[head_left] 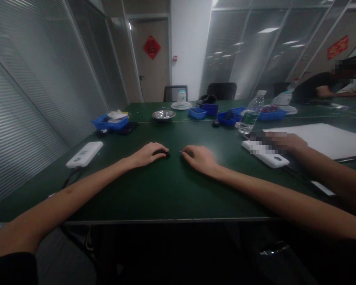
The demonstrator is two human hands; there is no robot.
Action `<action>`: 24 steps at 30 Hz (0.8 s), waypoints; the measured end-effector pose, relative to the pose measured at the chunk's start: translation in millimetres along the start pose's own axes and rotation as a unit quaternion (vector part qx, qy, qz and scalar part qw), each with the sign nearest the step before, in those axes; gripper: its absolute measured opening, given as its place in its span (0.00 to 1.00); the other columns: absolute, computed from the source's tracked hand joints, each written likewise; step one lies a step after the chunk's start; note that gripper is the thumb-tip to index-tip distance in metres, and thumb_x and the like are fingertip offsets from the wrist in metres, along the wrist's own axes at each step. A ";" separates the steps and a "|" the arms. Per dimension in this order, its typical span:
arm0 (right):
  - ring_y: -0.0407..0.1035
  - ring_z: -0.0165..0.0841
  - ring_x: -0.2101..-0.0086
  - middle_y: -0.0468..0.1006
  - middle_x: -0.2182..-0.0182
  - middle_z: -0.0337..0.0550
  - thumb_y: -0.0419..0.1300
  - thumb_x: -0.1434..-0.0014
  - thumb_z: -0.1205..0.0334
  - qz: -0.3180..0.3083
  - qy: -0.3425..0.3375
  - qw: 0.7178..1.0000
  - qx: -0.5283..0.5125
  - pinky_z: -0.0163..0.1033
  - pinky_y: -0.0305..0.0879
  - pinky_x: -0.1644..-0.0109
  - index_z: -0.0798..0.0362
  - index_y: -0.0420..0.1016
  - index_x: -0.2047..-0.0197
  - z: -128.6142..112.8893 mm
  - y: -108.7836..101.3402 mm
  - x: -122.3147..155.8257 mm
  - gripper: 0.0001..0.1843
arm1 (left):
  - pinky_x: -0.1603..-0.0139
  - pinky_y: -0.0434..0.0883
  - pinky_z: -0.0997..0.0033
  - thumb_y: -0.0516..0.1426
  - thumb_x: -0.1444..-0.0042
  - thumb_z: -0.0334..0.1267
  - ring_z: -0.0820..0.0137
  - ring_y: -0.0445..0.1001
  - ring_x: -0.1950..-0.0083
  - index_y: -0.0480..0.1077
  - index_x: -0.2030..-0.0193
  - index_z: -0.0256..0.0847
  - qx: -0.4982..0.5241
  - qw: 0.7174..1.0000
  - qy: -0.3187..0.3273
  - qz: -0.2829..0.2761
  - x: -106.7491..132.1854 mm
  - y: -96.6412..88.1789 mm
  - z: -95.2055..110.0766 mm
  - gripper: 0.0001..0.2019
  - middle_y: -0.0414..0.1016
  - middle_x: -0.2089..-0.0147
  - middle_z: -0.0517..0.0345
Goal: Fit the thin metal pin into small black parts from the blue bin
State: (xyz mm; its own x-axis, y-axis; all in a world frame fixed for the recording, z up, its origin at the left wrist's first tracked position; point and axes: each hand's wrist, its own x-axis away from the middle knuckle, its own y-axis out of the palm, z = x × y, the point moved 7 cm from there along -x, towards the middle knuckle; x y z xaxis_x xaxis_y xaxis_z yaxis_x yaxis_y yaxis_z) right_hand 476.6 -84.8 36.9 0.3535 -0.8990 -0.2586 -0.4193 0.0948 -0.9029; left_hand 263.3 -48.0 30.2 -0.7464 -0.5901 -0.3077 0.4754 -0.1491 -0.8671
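Dark piece (165,154), small and hard to make out, lies on the green table (154,190) in front of the person, near the middle of the near half. The left hand (150,154) rests on the table with its fingers curled over this piece, pressing it from above, so only its right end shows. Just to the right, the right hand (200,158) lies knuckles up, with its fingertips pinched on a thin pin (182,151) whose tip points left toward the dark piece; the tip and the piece are close but apart.

A white power bank (84,154) lies to the left of the left forearm, with a dark cable (69,179) leading off it to the table edge. Farther back stand a blue tray (109,123), a metal bowl (163,115), a small fan (181,101) and several blue bins (197,113). A water bottle (250,113) stands on the right beside a white sheet (323,139). A co-worker's hand (286,141) rests on a white device (267,155) to the right.
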 end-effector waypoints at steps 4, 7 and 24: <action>0.75 0.37 0.61 0.82 0.55 0.47 0.55 0.28 0.50 -0.006 -0.004 1.000 0.002 0.38 0.65 0.62 0.49 0.79 0.47 0.1 0.6 0.2 0.17 | 0.39 0.70 0.55 0.56 0.29 0.43 0.60 0.74 0.40 0.76 0.41 0.45 -0.033 0.999 -0.017 0.008 7.6 -9.8 -15.8 0.15 0.78 0.43 0.49; 0.75 0.37 0.60 0.82 0.55 0.47 0.55 0.28 0.50 -0.007 -0.010 1.000 -0.002 0.38 0.66 0.62 0.49 0.79 0.47 0.4 0.4 0.6 0.17 | 0.40 0.71 0.55 0.57 0.30 0.42 0.60 0.74 0.42 0.75 0.40 0.45 -0.027 0.999 -0.035 0.031 13.1 -16.9 -26.4 0.16 0.78 0.43 0.49; 0.75 0.37 0.59 0.82 0.54 0.47 0.55 0.28 0.51 -0.015 -0.022 1.000 -0.008 0.39 0.68 0.60 0.50 0.79 0.46 0.3 1.7 0.5 0.17 | 0.53 0.73 0.60 0.66 0.45 0.51 0.59 0.79 0.58 0.82 0.55 0.41 -0.039 0.952 -0.258 0.157 49.4 -70.2 -114.4 0.17 0.83 0.53 0.51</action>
State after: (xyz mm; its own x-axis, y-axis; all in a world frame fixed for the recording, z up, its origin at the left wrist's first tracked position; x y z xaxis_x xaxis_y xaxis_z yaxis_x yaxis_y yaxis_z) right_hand 476.3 -85.0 35.2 0.4022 -0.8818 -0.2462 -0.4204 0.0610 -0.9053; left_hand 139.8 24.2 31.1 -0.2346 -0.9106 -0.3402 0.5868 0.1464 -0.7964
